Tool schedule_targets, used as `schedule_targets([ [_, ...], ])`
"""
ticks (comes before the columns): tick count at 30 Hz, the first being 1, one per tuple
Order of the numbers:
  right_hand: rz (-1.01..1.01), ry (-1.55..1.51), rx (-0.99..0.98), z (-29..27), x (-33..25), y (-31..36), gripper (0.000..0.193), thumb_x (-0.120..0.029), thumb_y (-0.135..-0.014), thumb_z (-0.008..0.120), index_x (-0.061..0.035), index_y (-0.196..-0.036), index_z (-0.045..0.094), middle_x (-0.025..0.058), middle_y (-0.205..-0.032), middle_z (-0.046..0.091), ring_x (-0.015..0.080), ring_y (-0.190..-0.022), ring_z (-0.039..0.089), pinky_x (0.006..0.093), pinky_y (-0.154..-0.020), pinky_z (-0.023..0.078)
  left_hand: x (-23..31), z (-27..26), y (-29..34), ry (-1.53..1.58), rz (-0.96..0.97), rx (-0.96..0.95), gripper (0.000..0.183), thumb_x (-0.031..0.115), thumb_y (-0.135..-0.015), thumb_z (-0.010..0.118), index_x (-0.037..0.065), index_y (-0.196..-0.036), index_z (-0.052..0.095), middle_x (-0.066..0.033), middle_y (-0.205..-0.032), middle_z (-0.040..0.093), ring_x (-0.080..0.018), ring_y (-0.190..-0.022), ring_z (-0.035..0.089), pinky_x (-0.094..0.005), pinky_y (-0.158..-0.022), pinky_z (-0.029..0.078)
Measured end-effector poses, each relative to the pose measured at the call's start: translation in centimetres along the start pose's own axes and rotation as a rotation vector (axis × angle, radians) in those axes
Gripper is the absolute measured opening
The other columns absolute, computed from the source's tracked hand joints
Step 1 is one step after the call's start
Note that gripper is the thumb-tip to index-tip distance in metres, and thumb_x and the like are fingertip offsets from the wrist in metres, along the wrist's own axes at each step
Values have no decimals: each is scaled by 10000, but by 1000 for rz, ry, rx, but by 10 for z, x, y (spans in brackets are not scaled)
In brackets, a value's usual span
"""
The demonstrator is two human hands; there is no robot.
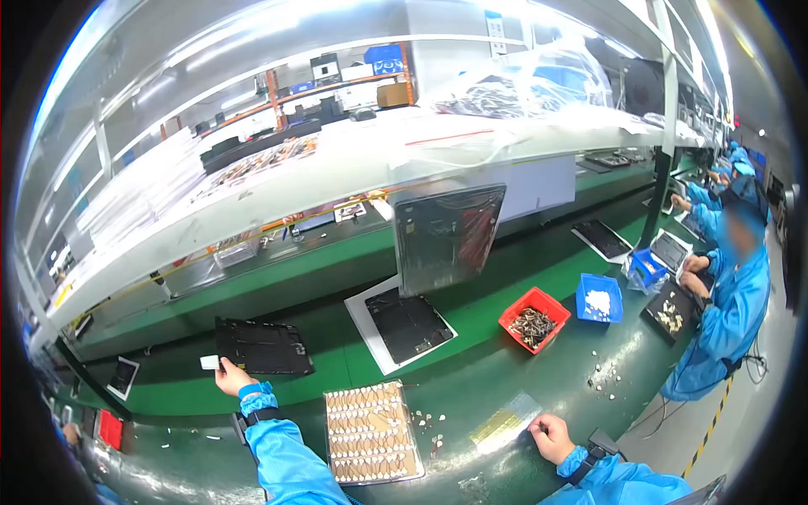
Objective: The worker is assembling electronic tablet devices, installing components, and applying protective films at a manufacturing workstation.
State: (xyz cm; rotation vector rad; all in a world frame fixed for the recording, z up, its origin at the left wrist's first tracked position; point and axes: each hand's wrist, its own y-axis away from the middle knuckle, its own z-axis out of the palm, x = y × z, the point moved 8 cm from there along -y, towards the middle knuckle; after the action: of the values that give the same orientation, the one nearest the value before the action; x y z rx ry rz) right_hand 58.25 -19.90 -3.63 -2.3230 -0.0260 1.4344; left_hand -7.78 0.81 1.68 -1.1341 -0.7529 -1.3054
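My left hand (pixel 231 377) reaches forward to the near-left corner of a black laptop panel (pixel 268 347) and grips its edge. A small white piece (pixel 209 362) shows beside the fingertips; how it is attached is unclear. My right hand (pixel 552 438) is closed, with thumb and fingers pinching the corner of a clear sheet with yellowish strips (pixel 507 423) on the bench. Between my forearms lies a tray (pixel 373 477) with rows of small white-ended wired parts. Loose small pale pieces (pixel 437 441) are scattered to its right.
Another black panel (pixel 410 324) rests on white paper on the green belt. Beyond hangs a dark clear-covered board (pixel 450 236). A red bin (pixel 536 294) holds small dark parts, and a blue bin (pixel 581 311) holds white pieces. A co-worker (pixel 728 286) works at the right.
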Motion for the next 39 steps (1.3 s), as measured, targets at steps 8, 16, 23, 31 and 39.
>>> schedule_targets([
  [8, 85, -234, 77, -15, 5, 10, 73, -68, -818, 553, -24, -760, 550, 11, -641, 498, 85, -581, 448, 240, -527, 376, 276, -93, 63, 229, 528, -331, 272, 176, -895, 530, -56, -1035, 522, -100, -930, 582, -136, -791, 510, -269, -724, 417],
  [16, -184, -691, -267, 0, -121, -10, 194, -63, -854, 503, -18, -1020, 591, 78, -952, 602, 154, -807, 563, 281, -730, 448, 360, -150, 187, 583, 89, -1043, 296, 166, -883, 482, 37, -1148, 500, -140, -1046, 582, -250, -909, 582, -343, -792, 470],
  [23, 586, -1733, -1007, 30, -141, 67, 478, -257, -905, 455, -20, -1306, 346, 138, -1154, 537, 227, -1051, 532, 360, -913, 414, 264, -82, 414, 121, -484, -1894, 425, 184, -804, 591, -32, -1152, 478, -98, -1103, 549, -186, -1019, 515, -321, -889, 405],
  [31, 717, -1718, -388, -22, -33, 83, 461, -216, -861, 442, -9, -1267, 375, 135, -1304, 422, 262, -1196, 405, 382, -1019, 288, 195, -91, 579, 170, -960, -2260, 342, 150, -895, 503, -1, -1198, 457, -60, -1105, 537, -132, -1007, 498, -287, -898, 392],
  [39, 661, -1530, -377, -33, -7, 96, 427, -262, -893, 401, 5, -1225, 432, 116, -1242, 490, 284, -1136, 464, 432, -978, 346, 194, -76, 612, 207, -932, -2367, 372, 165, -881, 514, -8, -1206, 462, -45, -1116, 557, -115, -984, 514, -271, -867, 396],
])
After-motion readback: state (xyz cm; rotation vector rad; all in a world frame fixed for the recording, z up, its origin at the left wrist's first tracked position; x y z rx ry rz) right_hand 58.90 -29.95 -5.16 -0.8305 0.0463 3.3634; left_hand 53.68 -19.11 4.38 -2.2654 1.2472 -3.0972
